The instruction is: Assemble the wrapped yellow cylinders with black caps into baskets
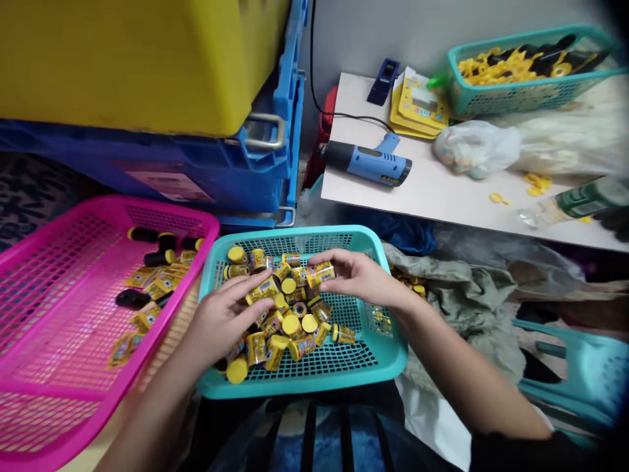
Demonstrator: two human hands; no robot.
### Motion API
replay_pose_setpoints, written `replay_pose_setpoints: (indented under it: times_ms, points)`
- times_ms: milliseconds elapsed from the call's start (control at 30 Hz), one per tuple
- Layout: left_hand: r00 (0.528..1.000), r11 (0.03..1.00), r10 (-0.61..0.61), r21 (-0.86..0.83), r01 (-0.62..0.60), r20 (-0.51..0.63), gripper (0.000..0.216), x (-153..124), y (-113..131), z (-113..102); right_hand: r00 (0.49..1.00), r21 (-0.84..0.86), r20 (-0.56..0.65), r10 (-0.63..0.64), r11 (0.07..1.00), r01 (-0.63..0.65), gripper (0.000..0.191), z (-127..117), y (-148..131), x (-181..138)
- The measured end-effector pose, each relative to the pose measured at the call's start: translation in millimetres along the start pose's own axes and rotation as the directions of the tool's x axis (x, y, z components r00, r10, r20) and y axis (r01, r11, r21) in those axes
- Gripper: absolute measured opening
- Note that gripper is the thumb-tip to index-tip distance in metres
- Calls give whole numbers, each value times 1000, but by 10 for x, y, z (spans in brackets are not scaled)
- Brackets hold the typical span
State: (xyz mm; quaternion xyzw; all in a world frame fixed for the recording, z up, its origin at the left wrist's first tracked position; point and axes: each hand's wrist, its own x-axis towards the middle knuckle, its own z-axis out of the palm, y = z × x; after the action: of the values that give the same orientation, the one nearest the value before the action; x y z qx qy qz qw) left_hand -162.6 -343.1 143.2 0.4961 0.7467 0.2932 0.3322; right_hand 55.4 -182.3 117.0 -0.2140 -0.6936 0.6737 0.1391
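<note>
Fingers of the right hand (358, 275) pinch a small yellow-labelled bottle (320, 273) on its side, the thumb below and the fingertips above, over the far half of a turquoise mesh basket (299, 388). Fingers of the left hand (223, 311) are spaced narrowly around a second yellow-labelled bottle (263, 290), between thumb and forefinger, above the basket's left half. Beneath both hands, inside the basket, lies a loose pile of similar bottles (291, 325), some upright with round yellow lids showing, others tipped over. Their labels carry colourful print and what look like barcodes, too small to read.

Just left of the turquoise basket is a bright pink basket (63, 387) with black-bodied bottles (143, 235) and yellow printed packets (164, 282); their wording is illegible. Behind the turquoise basket, to its left, a yellow bin (122, 65) sits on blue crates (221, 177), one bearing a pale label (167, 186) that is unreadable. Beyond the basket to the right, a white table (422, 196) holds a blue heat gun (373, 164), its yellow lettering blurred, and yellow printed cards (420, 101).
</note>
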Motion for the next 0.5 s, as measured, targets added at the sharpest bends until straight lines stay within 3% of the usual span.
replay_pose_setpoints:
  times_ms: [133, 300, 500]
  points:
    - [999, 994, -16, -103, 21, 52, 46, 11, 234, 98, 992, 175, -123, 23, 985, -1, 42, 117, -89, -274]
    - [997, 991, -22, -130, 31, 67, 38, 22, 398, 258, 953, 33, -279, -119, 990, 134, 37, 147, -64, -442]
    - [994, 984, -58, -163, 72, 93, 40, 63, 570, 395, 878, 48, -456, -146, 981, 188, 36, 250, -46, -586]
